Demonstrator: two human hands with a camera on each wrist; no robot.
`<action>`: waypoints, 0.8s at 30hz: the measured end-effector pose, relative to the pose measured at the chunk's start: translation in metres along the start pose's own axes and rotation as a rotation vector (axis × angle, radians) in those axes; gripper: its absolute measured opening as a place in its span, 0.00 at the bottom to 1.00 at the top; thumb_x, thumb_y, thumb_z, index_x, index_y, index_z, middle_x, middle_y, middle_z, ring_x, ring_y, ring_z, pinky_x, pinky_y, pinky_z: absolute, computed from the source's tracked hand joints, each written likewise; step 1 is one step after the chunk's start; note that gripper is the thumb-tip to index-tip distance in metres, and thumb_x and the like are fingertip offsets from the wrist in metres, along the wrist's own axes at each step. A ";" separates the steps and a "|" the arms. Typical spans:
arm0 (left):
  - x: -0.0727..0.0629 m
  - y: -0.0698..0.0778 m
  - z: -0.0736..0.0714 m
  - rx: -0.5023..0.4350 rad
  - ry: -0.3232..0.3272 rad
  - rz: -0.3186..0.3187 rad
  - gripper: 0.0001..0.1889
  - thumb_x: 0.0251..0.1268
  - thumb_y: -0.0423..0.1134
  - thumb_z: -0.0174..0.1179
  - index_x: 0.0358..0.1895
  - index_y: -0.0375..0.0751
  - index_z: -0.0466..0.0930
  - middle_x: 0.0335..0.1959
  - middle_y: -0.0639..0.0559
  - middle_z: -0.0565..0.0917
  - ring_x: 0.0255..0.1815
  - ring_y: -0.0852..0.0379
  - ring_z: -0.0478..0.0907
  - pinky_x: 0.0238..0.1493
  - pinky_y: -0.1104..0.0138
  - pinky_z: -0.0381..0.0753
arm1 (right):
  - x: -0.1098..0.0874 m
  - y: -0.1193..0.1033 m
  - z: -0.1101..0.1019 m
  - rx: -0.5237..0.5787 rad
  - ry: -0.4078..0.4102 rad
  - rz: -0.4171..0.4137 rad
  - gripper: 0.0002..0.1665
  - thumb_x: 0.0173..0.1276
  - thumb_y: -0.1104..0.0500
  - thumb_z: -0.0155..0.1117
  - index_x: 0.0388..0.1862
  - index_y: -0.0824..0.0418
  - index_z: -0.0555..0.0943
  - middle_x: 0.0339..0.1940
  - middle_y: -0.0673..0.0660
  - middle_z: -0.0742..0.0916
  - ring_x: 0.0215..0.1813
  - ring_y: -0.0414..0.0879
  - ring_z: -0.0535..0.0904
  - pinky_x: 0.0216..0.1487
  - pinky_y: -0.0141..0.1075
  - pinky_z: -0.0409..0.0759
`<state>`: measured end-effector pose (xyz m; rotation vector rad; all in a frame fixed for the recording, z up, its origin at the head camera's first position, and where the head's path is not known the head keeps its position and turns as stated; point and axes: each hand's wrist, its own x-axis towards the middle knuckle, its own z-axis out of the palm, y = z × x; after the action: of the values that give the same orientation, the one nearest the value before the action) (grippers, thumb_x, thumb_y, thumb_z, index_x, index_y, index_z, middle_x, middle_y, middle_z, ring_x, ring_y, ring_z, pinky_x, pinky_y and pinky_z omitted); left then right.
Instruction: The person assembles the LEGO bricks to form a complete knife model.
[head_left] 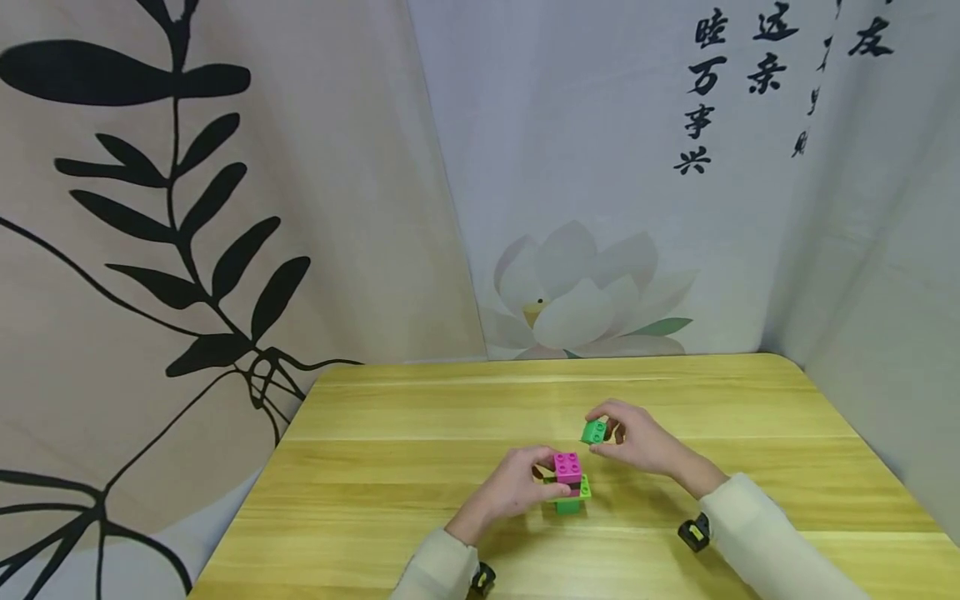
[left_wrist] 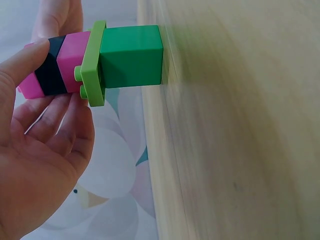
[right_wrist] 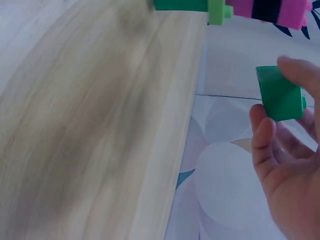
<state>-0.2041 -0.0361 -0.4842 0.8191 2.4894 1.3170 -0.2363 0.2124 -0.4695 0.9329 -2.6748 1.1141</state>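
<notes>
A stack of toy building blocks [head_left: 567,467] stands on the wooden table, gripped near its top by my left hand [head_left: 514,483]. From the top down, the left wrist view gives a pink block [left_wrist: 31,86], a black layer [left_wrist: 52,67], another pink block [left_wrist: 74,50], a wider lime plate [left_wrist: 94,65] and a green block [left_wrist: 131,56] at the base. My thumb presses the black layer. Up and to the right of the stack, my right hand [head_left: 637,437] pinches a small green block [right_wrist: 281,95] with a slanted side, held apart from the stack.
The wooden table [head_left: 750,433] runs back to a curtain [head_left: 360,208] printed with dark leaves, a pale flower and writing. Each wrist wears a black camera band, such as the right one [head_left: 694,532], below light sleeves [head_left: 772,533].
</notes>
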 end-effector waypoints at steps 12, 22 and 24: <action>0.000 -0.001 0.000 -0.016 -0.007 0.002 0.15 0.55 0.48 0.68 0.46 0.52 0.81 0.38 0.65 0.80 0.41 0.65 0.75 0.44 0.69 0.76 | -0.007 -0.022 -0.006 0.147 0.041 0.070 0.18 0.56 0.55 0.73 0.45 0.54 0.79 0.28 0.45 0.81 0.27 0.39 0.75 0.26 0.33 0.76; 0.000 0.002 -0.002 -0.020 -0.014 -0.025 0.14 0.55 0.48 0.68 0.45 0.52 0.81 0.37 0.65 0.80 0.40 0.66 0.75 0.43 0.71 0.75 | -0.010 -0.037 -0.004 0.247 0.044 0.065 0.15 0.59 0.62 0.71 0.40 0.56 0.73 0.54 0.60 0.81 0.33 0.41 0.79 0.36 0.34 0.80; 0.001 0.002 -0.002 -0.019 -0.013 -0.024 0.14 0.55 0.48 0.68 0.45 0.51 0.81 0.37 0.65 0.80 0.40 0.66 0.75 0.43 0.71 0.75 | -0.011 -0.039 -0.003 0.252 0.029 0.059 0.15 0.59 0.62 0.70 0.38 0.56 0.72 0.53 0.60 0.82 0.31 0.40 0.79 0.35 0.34 0.80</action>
<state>-0.2047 -0.0366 -0.4811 0.7885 2.4653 1.3207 -0.2055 0.1988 -0.4466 0.8679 -2.5963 1.4925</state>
